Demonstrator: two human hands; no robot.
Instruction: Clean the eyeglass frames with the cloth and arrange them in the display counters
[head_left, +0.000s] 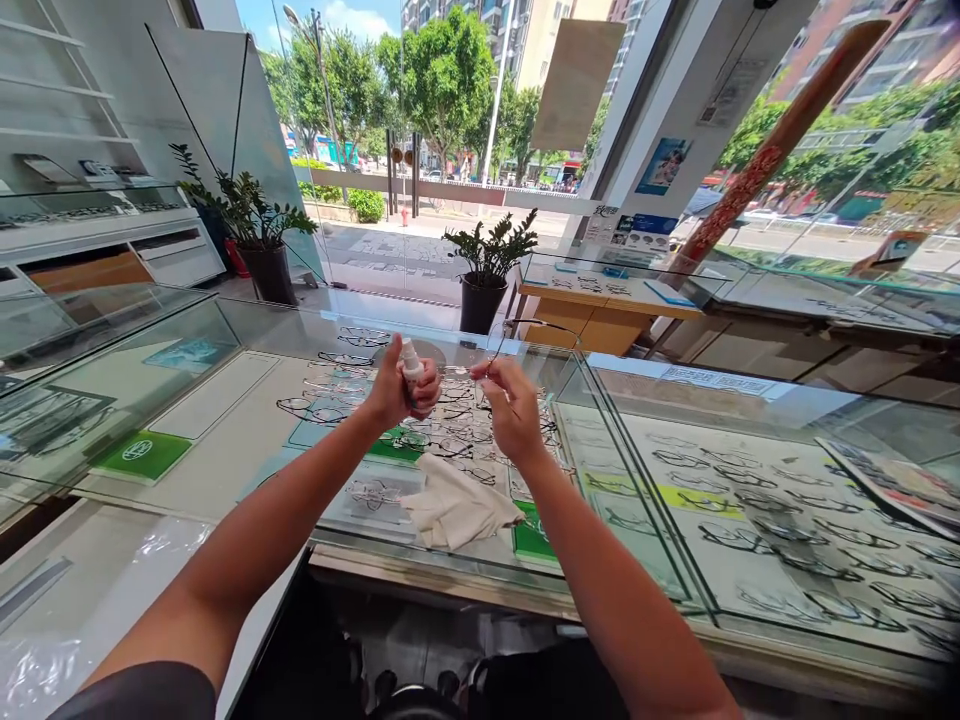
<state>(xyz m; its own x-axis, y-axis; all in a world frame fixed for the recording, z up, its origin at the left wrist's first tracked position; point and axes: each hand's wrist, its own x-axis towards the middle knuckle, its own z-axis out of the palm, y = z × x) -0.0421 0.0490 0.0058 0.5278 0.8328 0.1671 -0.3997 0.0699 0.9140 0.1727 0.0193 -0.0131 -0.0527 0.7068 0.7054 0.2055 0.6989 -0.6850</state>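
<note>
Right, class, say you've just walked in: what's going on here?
A person at a glass counter has both hands raised over it. The left hand grips a small white bottle, while the right hand holds a pair of glasses in its fingers, apart from the bottle. A pale cloth lies crumpled on the counter between the forearms, touched by neither hand.

white spray bottle (412,366) upright; thin glasses (508,325) raised; beige cloth (456,508) crumpled below both

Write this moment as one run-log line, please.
left hand: holds spray bottle | right hand: pinches eyeglasses | cloth: on glass counter
</note>
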